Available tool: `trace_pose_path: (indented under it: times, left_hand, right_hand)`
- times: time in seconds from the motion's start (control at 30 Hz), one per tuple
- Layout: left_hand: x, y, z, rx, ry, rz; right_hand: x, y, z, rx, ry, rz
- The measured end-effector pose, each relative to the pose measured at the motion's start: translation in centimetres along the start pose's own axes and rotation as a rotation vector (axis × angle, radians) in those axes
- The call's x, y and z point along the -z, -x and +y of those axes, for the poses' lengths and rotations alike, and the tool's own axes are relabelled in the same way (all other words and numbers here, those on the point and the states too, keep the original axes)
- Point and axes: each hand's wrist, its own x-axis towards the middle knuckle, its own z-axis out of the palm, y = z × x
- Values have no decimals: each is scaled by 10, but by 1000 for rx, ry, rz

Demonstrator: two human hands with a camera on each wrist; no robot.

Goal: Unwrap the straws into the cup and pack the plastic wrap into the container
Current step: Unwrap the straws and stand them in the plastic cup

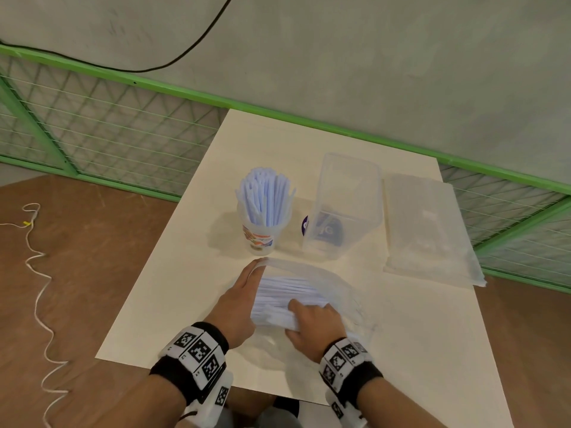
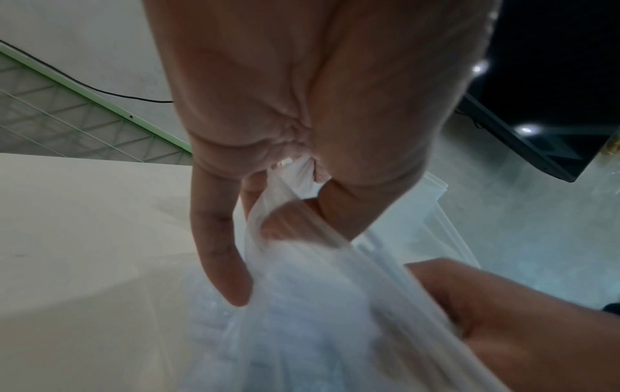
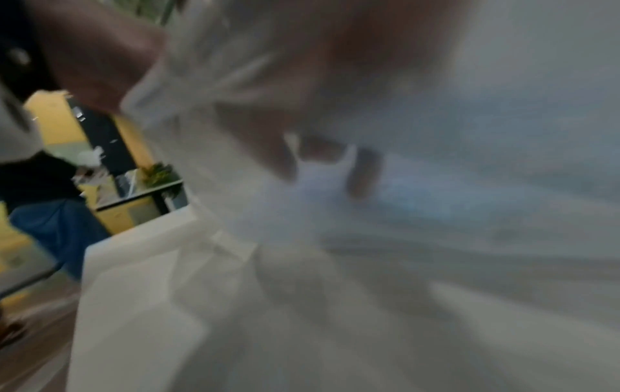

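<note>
- The table [image 1: 401, 350] is my landmark; the clear container [image 1: 346, 208] stands toward its far edge, open and tall, with a flat stack of plastic sheets [image 1: 429, 236] lying just beside it, further from the cup.
- On the container's other side stands the cup [image 1: 261, 239], already packed with upright straws [image 1: 265, 199].
- Nearer me than the cup and container lies the wrapped bundle of straws [image 1: 287, 299], with the loose plastic wrap [image 1: 336, 285] billowing around it.
- My left hand [image 1: 238, 301] lies along the bundle's end nearest the cup; the left wrist view shows thumb and fingers pinching a gathered fold of the film.
- My right hand [image 1: 315, 322] covers the bundle's near side, fingers curled over it; its own camera is too blurred, so I think it grips straws through the film but can't be sure.
- I judge the film thin, slick and limp (it will slip unless bunched), so a gathered edge is the place to hold.
- The straws look light and stiff, best gripped mid-length as one sheaf or they will scatter.
</note>
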Motion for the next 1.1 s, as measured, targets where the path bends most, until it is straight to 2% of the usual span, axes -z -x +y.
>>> trace_pose_path:
  times: [0.1, 0.17, 0.23, 0.33, 0.57, 0.73, 0.8, 0.9, 1.1]
  left_hand:
    - [1, 0, 1, 0, 12, -4]
    - [0, -1, 1, 4, 2, -3]
    - [-2, -2, -1, 2, -7, -5]
    - [-4, -5, -4, 5, -16, -12]
    - [-6, -7, -4, 24, 10, -33]
    - [-3, -5, -4, 24, 6, -19]
    - [-4, -5, -4, 34, -6, -17]
    - [-4, -4, -6, 26, -15, -26]
    - [-1, -2, -2, 16, -3, -40]
  right_hand:
    - [20, 10, 9, -66, -306, 170]
    - [32, 18, 10, -146, -634, 312]
    - [40, 25, 6, -223, -869, 345]
    - [37, 30, 2, -206, -989, 360]
    - [40, 31, 4, -199, -882, 311]
    - [50, 36, 7, -145, -766, 180]
    - [71, 32, 8, -175, -760, 231]
    - [127, 18, 5, -171, -800, 380]
    - [232, -28, -17, 11, -734, 543]
